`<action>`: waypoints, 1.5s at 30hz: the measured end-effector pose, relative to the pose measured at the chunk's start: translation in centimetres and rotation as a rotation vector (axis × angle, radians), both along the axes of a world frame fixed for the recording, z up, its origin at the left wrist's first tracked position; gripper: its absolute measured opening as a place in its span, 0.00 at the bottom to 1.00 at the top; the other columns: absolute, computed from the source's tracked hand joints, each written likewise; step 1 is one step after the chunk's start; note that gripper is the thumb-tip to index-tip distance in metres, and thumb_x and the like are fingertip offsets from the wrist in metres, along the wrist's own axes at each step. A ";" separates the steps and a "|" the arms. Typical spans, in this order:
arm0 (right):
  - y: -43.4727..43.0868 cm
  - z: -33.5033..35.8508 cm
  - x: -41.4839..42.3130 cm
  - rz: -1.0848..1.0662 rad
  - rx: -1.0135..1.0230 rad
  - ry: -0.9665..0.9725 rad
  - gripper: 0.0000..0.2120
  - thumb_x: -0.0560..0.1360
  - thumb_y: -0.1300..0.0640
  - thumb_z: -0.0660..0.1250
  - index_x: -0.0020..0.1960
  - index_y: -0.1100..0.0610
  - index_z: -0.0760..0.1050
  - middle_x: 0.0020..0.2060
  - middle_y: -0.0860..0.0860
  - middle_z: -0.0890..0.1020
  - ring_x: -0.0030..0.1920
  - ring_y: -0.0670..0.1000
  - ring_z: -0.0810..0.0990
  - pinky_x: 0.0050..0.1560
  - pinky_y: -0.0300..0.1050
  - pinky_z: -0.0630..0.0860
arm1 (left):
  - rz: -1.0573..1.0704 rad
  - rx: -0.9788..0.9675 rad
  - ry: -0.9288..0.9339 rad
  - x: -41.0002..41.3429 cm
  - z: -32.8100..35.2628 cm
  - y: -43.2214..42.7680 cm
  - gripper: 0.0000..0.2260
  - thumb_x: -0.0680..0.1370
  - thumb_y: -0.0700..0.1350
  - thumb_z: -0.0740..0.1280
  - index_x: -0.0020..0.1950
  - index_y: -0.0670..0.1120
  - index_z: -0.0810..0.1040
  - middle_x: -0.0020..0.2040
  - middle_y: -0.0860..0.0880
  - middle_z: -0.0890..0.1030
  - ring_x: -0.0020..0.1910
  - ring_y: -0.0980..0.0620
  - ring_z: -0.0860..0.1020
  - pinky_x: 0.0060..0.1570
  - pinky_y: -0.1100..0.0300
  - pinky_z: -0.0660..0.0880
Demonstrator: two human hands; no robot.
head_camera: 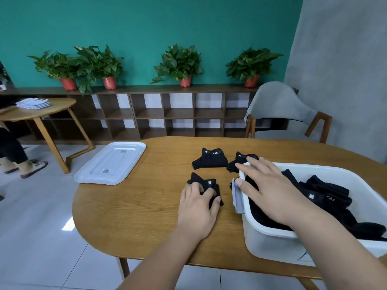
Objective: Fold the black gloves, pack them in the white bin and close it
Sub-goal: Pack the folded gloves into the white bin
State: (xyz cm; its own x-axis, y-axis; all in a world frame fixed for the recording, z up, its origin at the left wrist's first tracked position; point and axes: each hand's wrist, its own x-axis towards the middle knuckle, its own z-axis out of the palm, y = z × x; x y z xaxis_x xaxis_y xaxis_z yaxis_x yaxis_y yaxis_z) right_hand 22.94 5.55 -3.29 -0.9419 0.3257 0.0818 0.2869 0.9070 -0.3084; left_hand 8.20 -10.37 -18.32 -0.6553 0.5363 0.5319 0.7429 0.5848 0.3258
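Observation:
The white bin (272, 239) stands on the right of the wooden table with several black gloves (326, 197) inside. My right hand (270, 185) lies flat with straight fingers over the bin's left rim, on the black fabric inside. My left hand (199, 208) grips a folded black glove (206, 183) on the table left of the bin. Two more folded black gloves lie further back: one (210, 159) with a white "5.11" mark, another (236, 163) partly hidden behind my right hand. The bin's white lid (111, 164) lies flat at the table's far left edge.
A grey latch (237, 195) sticks out from the bin's left side. A grey chair (280, 109) stands behind the table (136, 216). A second round table (37, 111) with white folded items and a person's legs (12, 151) are at left. Shelves with potted plants line the back wall.

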 end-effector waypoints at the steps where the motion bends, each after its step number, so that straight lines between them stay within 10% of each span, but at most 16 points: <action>1: 0.0 0.0 0.0 0.002 -0.002 -0.003 0.30 0.82 0.31 0.47 0.82 0.35 0.54 0.84 0.38 0.48 0.83 0.44 0.39 0.83 0.54 0.50 | 0.000 0.021 -0.028 0.0 -0.1 -0.5 0.14 0.85 0.59 0.58 0.54 0.54 0.80 0.50 0.54 0.67 0.52 0.52 0.68 0.66 0.52 0.69; 6: 0.0 0.0 -0.1 0.008 -0.019 -0.006 0.32 0.80 0.30 0.45 0.82 0.35 0.55 0.84 0.38 0.48 0.83 0.43 0.39 0.83 0.54 0.50 | 0.032 0.173 -0.210 -0.1 0.3 -2.2 0.05 0.82 0.54 0.69 0.57 0.57 0.80 0.55 0.58 0.72 0.57 0.57 0.71 0.63 0.51 0.72; 14: 0.1 -0.1 -0.2 0.015 -0.019 0.005 0.33 0.79 0.29 0.45 0.82 0.35 0.55 0.83 0.37 0.49 0.82 0.41 0.40 0.82 0.54 0.51 | 0.289 0.033 -0.310 0.4 1.3 -1.8 0.29 0.77 0.68 0.65 0.77 0.60 0.67 0.62 0.57 0.78 0.63 0.52 0.74 0.62 0.52 0.65; 23: 0.3 -0.5 -0.4 0.022 -0.029 0.010 0.32 0.80 0.30 0.47 0.82 0.36 0.56 0.84 0.38 0.50 0.83 0.43 0.41 0.82 0.55 0.52 | 0.076 0.410 -0.424 1.1 1.8 -3.3 0.21 0.79 0.41 0.74 0.68 0.60 0.78 0.56 0.60 0.76 0.53 0.63 0.77 0.52 0.62 0.77; 34: 0.0 -0.3 -0.1 0.069 0.024 0.125 0.35 0.79 0.27 0.44 0.82 0.38 0.58 0.82 0.39 0.60 0.83 0.43 0.49 0.83 0.52 0.47 | -0.091 0.764 -0.370 4.7 10.3 -2.8 0.23 0.78 0.41 0.77 0.69 0.59 0.79 0.60 0.61 0.76 0.62 0.58 0.79 0.59 0.66 0.76; 40: -1.0 1.7 0.1 0.179 -0.379 0.215 0.33 0.81 0.27 0.53 0.82 0.31 0.48 0.67 0.45 0.81 0.67 0.42 0.77 0.74 0.47 0.68 | -0.226 0.731 -0.324 7.3 13.7 -1.4 0.22 0.78 0.43 0.77 0.69 0.59 0.79 0.62 0.62 0.76 0.64 0.58 0.78 0.61 0.63 0.77; 45: -1.4 2.4 0.6 0.102 -0.614 0.435 0.29 0.86 0.42 0.57 0.83 0.36 0.51 0.71 0.29 0.71 0.68 0.31 0.72 0.76 0.45 0.68 | -0.354 0.711 -0.457 8.7 14.4 -0.3 0.24 0.80 0.43 0.74 0.73 0.62 0.75 0.66 0.62 0.77 0.67 0.57 0.78 0.65 0.56 0.78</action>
